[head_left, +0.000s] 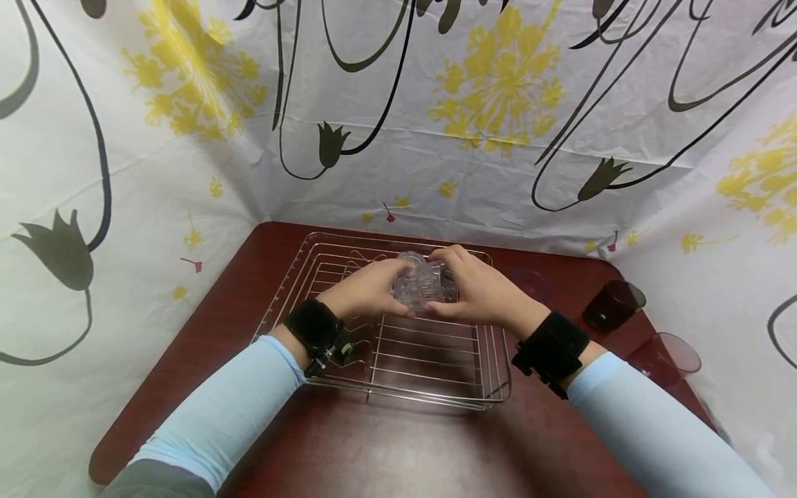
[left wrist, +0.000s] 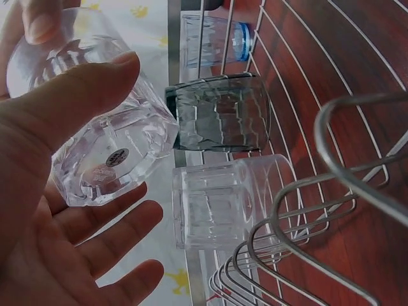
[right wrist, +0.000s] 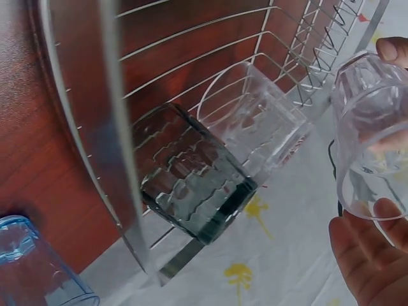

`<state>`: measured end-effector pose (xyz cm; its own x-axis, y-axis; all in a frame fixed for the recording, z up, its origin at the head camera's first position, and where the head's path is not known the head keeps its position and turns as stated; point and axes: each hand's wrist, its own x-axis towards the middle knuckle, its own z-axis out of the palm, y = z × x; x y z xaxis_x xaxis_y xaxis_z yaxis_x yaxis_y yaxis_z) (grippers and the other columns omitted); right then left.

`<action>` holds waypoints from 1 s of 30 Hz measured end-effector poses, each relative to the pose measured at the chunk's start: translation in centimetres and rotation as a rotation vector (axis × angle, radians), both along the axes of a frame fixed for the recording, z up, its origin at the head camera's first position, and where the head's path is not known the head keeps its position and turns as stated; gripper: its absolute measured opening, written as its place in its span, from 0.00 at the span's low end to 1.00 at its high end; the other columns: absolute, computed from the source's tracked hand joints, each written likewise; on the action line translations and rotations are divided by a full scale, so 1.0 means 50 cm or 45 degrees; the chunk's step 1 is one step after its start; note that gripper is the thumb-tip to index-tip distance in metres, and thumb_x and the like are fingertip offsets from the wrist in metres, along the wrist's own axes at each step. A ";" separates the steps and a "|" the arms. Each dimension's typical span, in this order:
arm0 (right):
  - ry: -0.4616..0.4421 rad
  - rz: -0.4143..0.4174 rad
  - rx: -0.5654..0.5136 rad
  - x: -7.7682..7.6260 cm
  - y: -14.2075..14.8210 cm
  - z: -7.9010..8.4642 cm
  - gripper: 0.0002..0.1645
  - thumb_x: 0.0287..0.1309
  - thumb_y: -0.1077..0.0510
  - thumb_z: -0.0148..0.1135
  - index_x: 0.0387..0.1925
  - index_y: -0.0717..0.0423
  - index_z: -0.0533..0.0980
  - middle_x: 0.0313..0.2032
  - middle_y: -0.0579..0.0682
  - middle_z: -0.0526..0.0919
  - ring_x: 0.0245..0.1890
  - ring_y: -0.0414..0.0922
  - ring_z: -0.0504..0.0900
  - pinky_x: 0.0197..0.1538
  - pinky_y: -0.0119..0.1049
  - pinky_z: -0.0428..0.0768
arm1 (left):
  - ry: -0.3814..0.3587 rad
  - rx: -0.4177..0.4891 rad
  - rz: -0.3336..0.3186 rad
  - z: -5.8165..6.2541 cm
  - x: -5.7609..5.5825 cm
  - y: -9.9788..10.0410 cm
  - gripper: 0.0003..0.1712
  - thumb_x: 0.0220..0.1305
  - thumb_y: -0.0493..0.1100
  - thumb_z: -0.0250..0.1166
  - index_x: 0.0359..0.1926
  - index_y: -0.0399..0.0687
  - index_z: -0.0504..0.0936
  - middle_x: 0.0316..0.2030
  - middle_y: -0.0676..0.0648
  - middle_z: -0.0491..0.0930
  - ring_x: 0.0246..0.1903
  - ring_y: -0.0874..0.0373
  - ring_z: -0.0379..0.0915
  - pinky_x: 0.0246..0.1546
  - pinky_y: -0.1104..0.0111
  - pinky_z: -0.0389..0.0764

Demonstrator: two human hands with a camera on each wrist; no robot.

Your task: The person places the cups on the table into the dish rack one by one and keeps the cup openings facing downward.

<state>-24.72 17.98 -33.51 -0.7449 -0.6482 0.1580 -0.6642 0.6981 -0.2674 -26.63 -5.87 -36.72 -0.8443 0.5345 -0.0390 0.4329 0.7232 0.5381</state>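
Observation:
Both hands hold a clear faceted glass (head_left: 416,282) above the dish rack in the head view. The left hand (head_left: 367,287) grips it from the left, its thumb laid across the glass in the left wrist view, where a small dark sticker shows on the base. From the other side the right hand (head_left: 482,289) has its thumb and fingers about the glass. Inside the wire dish rack (head_left: 429,397) lie a dark smoky glass (left wrist: 217,118) and, beside it, another clear glass (left wrist: 207,207); the hands mostly hide these in the head view.
To the right of the rack a blue-rimmed glass (right wrist: 38,268) is on the red-brown table (head_left: 411,449). Farther right are a dark glass (head_left: 613,304) and a pale reddish see-through glass (head_left: 669,360). A flower-patterned white sheet (head_left: 398,187) surrounds the table's back and sides.

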 end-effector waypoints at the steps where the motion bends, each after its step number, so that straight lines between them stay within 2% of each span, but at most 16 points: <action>1: -0.003 -0.003 0.009 0.000 0.001 -0.001 0.48 0.56 0.30 0.66 0.70 0.47 0.61 0.62 0.52 0.69 0.52 0.47 0.76 0.49 0.46 0.79 | 0.003 0.003 -0.002 0.001 0.000 0.000 0.51 0.52 0.55 0.78 0.73 0.49 0.65 0.64 0.49 0.73 0.59 0.55 0.73 0.58 0.60 0.77; 5: 0.034 -0.014 0.074 0.000 0.006 -0.008 0.49 0.56 0.30 0.65 0.71 0.47 0.62 0.61 0.50 0.71 0.43 0.44 0.76 0.43 0.43 0.78 | 0.010 0.002 -0.001 0.003 0.002 -0.001 0.51 0.52 0.56 0.79 0.73 0.51 0.65 0.64 0.50 0.73 0.58 0.56 0.73 0.57 0.60 0.77; 7: 0.075 -0.017 0.126 0.001 0.009 -0.012 0.50 0.56 0.30 0.66 0.72 0.49 0.62 0.61 0.51 0.72 0.42 0.44 0.78 0.44 0.43 0.79 | 0.020 -0.001 -0.002 0.006 0.004 0.000 0.51 0.51 0.56 0.79 0.73 0.52 0.65 0.64 0.50 0.73 0.58 0.56 0.73 0.58 0.60 0.76; 10: 0.120 -0.033 0.208 0.003 0.015 -0.019 0.51 0.56 0.29 0.65 0.73 0.51 0.62 0.62 0.53 0.74 0.48 0.48 0.80 0.49 0.47 0.80 | 0.032 0.017 -0.001 0.012 0.007 0.003 0.50 0.51 0.55 0.79 0.72 0.53 0.67 0.64 0.50 0.73 0.58 0.56 0.72 0.57 0.59 0.77; 13: 0.114 -0.069 0.243 0.004 0.026 -0.024 0.53 0.56 0.27 0.63 0.74 0.51 0.61 0.63 0.55 0.73 0.55 0.52 0.79 0.54 0.52 0.79 | 0.048 0.028 0.004 0.018 0.010 0.005 0.49 0.50 0.56 0.79 0.71 0.54 0.69 0.64 0.49 0.72 0.57 0.55 0.72 0.57 0.59 0.77; 18: 0.143 -0.166 0.203 -0.003 0.061 -0.029 0.52 0.57 0.22 0.56 0.72 0.49 0.63 0.60 0.55 0.76 0.55 0.53 0.78 0.55 0.54 0.78 | 0.060 0.025 0.014 0.026 0.014 0.007 0.48 0.50 0.55 0.80 0.70 0.53 0.69 0.65 0.49 0.71 0.59 0.54 0.71 0.58 0.58 0.76; 23: 0.232 -0.294 0.134 -0.019 0.111 -0.030 0.47 0.63 0.25 0.53 0.70 0.51 0.66 0.61 0.56 0.75 0.60 0.57 0.75 0.59 0.57 0.74 | 0.042 0.020 0.007 0.031 0.015 0.009 0.48 0.51 0.55 0.79 0.71 0.53 0.69 0.68 0.48 0.69 0.65 0.51 0.68 0.63 0.55 0.73; 30: 0.196 -0.373 0.125 -0.025 0.156 -0.032 0.44 0.68 0.28 0.48 0.70 0.55 0.65 0.64 0.59 0.71 0.65 0.61 0.69 0.64 0.61 0.67 | 0.057 -0.015 -0.016 0.031 0.014 0.011 0.47 0.52 0.56 0.78 0.71 0.52 0.69 0.69 0.47 0.68 0.68 0.50 0.65 0.67 0.54 0.69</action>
